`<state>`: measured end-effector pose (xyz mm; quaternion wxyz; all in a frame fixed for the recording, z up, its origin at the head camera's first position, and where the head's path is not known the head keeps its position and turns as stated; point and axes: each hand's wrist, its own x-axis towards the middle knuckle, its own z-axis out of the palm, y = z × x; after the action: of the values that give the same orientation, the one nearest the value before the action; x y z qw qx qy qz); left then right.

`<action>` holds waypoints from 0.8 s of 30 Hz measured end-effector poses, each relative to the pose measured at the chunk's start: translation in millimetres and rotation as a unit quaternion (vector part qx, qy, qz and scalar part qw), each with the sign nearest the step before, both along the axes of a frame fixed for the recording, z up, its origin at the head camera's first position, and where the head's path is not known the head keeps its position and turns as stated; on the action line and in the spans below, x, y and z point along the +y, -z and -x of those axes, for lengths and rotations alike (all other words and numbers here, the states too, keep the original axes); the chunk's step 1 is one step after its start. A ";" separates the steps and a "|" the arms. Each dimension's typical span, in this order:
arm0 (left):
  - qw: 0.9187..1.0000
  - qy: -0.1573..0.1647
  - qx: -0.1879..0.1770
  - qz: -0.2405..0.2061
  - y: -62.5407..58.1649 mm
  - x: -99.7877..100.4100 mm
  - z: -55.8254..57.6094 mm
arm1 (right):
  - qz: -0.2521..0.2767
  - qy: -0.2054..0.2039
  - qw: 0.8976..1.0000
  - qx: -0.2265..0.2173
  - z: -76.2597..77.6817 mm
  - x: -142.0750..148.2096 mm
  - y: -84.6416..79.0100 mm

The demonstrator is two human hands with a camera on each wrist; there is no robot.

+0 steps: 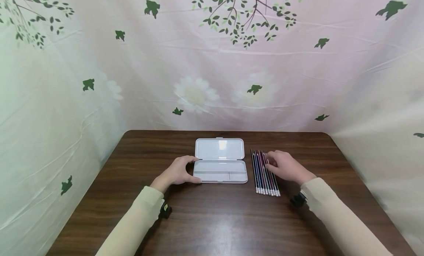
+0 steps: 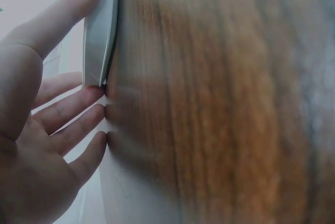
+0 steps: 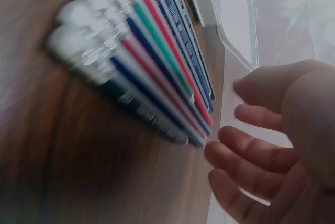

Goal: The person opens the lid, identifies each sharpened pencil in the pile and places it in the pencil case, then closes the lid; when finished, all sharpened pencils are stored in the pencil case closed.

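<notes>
A white pencil case [image 1: 212, 166] lies with its lid [image 1: 208, 149] folded back on the table. My left hand [image 1: 177, 170] holds the left end of the case's base, thumb at the front edge and fingers at the back corner. To the right of the case, several pencils [image 1: 263, 176] lie side by side, their white eraser ends toward me. Above their far right part hovers my right hand [image 1: 285, 165], fingers loosely bent. In the right wrist view its fingers [image 3: 251, 153] are near the far ends of the pencils [image 3: 162, 72], with nothing held.
Dividers split the base into a long back compartment and smaller front ones. The brown wooden table [image 1: 212, 219] ends at a patterned cloth [image 1: 218, 75] that hangs behind and on both sides. A dark device [image 1: 298, 200] is strapped at each wrist.
</notes>
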<state>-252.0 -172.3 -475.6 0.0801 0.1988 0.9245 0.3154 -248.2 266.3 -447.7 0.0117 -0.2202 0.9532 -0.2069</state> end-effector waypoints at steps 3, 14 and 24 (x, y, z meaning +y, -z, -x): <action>1.000 0.001 -0.003 -0.006 -0.1 0.4 -1.0 | 0.001 0.004 0.999 -0.033 -6.6 10.8 0.9; 1.000 -0.005 -0.008 -0.010 -0.1 0.1 -0.6 | -0.013 -0.009 0.997 -0.078 -14.2 26.1 5.9; 1.000 -0.007 -0.010 -0.010 -1.5 -0.4 -1.0 | -0.021 0.007 0.995 -0.095 -11.6 24.2 6.8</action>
<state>-251.0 -172.7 -474.1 0.0853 0.1903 0.9217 0.3271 -236.5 290.5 -454.5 0.1051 -0.1928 0.9533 -0.2073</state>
